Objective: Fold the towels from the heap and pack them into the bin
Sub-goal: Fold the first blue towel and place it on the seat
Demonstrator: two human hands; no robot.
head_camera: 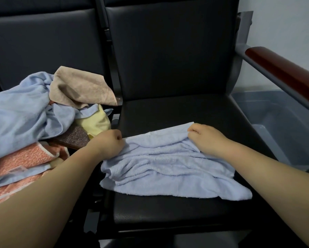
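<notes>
My left hand point(110, 142) and right hand point(204, 138) are pinching the far edge of the towel point(168, 169), fingers curled, at centre frame. The heap point(30, 122) is lying at left.

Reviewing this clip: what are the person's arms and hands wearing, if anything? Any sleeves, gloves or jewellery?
The left hand and right hand are bare, with no gloves. Both arms are uncovered as far as the frame shows, with no sleeve edge in view. Neither wrist has a watch, band or bracelet. The fingers are mostly out of sight, so rings cannot be ruled out.
</notes>
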